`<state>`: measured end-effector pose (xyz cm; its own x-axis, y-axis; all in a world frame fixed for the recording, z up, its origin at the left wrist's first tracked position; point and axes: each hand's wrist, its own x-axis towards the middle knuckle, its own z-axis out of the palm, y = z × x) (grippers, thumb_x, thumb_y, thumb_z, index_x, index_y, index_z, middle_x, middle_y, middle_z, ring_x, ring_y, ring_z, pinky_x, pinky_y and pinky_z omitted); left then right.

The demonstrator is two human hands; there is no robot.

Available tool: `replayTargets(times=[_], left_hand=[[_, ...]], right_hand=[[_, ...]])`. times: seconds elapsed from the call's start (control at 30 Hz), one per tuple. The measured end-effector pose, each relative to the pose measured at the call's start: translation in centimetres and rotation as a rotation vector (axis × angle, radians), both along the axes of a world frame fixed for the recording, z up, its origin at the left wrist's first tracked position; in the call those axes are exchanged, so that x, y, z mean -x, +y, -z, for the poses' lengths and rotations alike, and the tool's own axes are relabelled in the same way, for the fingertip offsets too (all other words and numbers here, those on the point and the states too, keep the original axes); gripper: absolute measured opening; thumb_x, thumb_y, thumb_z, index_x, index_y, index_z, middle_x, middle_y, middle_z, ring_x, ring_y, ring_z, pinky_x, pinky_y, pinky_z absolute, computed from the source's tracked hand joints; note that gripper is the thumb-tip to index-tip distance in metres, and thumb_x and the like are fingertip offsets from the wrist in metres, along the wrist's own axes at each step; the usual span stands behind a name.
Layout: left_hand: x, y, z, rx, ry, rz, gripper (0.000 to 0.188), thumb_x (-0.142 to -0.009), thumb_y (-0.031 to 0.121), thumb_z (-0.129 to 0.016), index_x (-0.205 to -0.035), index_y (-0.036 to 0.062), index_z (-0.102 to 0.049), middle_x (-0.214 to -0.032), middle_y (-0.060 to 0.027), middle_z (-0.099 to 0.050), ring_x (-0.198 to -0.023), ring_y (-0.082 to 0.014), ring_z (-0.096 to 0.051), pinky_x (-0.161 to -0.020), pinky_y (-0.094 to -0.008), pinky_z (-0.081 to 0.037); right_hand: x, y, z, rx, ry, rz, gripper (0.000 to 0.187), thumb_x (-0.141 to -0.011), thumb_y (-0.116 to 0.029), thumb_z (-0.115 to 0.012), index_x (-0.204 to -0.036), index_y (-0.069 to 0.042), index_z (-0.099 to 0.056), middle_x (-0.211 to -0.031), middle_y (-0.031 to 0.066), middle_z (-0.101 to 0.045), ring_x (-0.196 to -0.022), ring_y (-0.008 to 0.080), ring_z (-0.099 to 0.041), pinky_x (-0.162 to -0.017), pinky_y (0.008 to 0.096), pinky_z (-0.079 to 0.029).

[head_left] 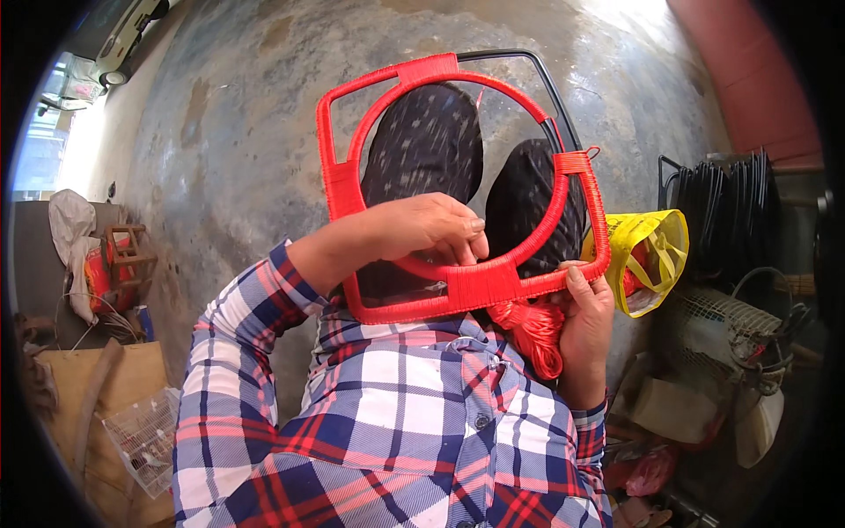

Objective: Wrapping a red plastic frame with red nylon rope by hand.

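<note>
A squarish metal frame (333, 123) with a round ring inside it rests across my lap, mostly wrapped in glossy red cord. Bare black metal (547, 79) shows along its far right corner, and a small loop of cord sticks out at the right side. My left hand (437, 227) reaches over the left side into the ring, its fingers curled down together just above the near wrapped band; what they pinch, if anything, is hidden. My right hand (588, 321) grips the near right corner, thumb on top. Beside it a bundle of red cord (532, 334) hangs below the frame.
A yellow bag (651, 264) with red stuff inside stands at my right. Behind it are stacked black metal frames (731, 207), and nearer a wire basket (726, 321). A wooden board (132, 374) and a white wire rack (145, 431) lie at my left. Concrete floor (255, 97) stretches ahead.
</note>
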<state>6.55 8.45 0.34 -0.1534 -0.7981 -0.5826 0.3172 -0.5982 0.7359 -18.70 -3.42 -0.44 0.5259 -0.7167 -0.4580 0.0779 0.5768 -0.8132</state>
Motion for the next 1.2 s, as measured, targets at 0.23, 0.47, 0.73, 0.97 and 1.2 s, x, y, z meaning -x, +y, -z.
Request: replayTargets(times=[0.23,0.47,0.73,0.97,1.2], left_hand=[[-0.3,1.3,-1.8,0.144,-0.270,0.291,0.022,-0.096,0.014,-0.057,-0.108,-0.0026,-0.065,-0.092,-0.0059,-0.068,-0.084,-0.0116,-0.062,-0.076,-0.0274,-0.051],[1.2,1.4,-2.1,0.165,-0.471,0.365,0.017,-0.088,0.012,-0.065,-0.098,-0.0008,-0.065,-0.074,-0.0051,-0.065,-0.068,-0.0119,-0.060,-0.064,-0.0289,-0.048],[1.9,1.0,-2.3,0.245,-0.695,0.443,0.032,-0.080,0.029,-0.073,-0.096,0.0031,-0.065,-0.074,-0.0150,-0.064,-0.069,-0.0267,-0.064,-0.064,-0.0369,-0.047],[2.9,0.4,-2.6,0.143,-0.769,0.470,0.035,-0.077,0.034,-0.072,-0.097,0.0052,-0.067,-0.082,-0.0168,-0.068,-0.080,-0.0316,-0.066,-0.071,-0.0400,-0.049],[2.9,0.2,-2.4,0.105,-0.696,0.465,0.039,-0.077,0.039,-0.071,-0.098,0.0062,-0.070,-0.087,-0.0167,-0.070,-0.086,-0.0328,-0.068,-0.076,-0.0415,-0.051]], right_hand=[[-0.1,0.0,0.1,-0.002,0.008,0.027,0.011,-0.092,-0.010,-0.064,-0.098,-0.001,-0.064,-0.081,0.0025,-0.065,-0.067,0.0088,-0.056,-0.065,0.0212,-0.045],[-0.1,-0.1,-0.1,0.000,0.002,-0.005,0.011,-0.092,-0.010,-0.064,-0.098,-0.001,-0.064,-0.082,0.0023,-0.065,-0.067,0.0085,-0.056,-0.065,0.0211,-0.045],[-0.1,-0.2,-0.1,0.018,0.030,0.010,0.013,-0.093,-0.013,-0.062,-0.100,-0.002,-0.063,-0.083,0.0033,-0.065,-0.067,0.0087,-0.058,-0.064,0.0217,-0.047],[-0.1,-0.1,0.0,0.020,0.026,0.004,0.012,-0.093,-0.013,-0.062,-0.100,-0.002,-0.063,-0.082,0.0033,-0.065,-0.066,0.0087,-0.057,-0.064,0.0216,-0.046],[-0.1,0.0,0.0,0.028,0.005,0.002,0.012,-0.093,-0.012,-0.062,-0.099,-0.002,-0.063,-0.082,0.0028,-0.065,-0.066,0.0091,-0.057,-0.063,0.0216,-0.046]])
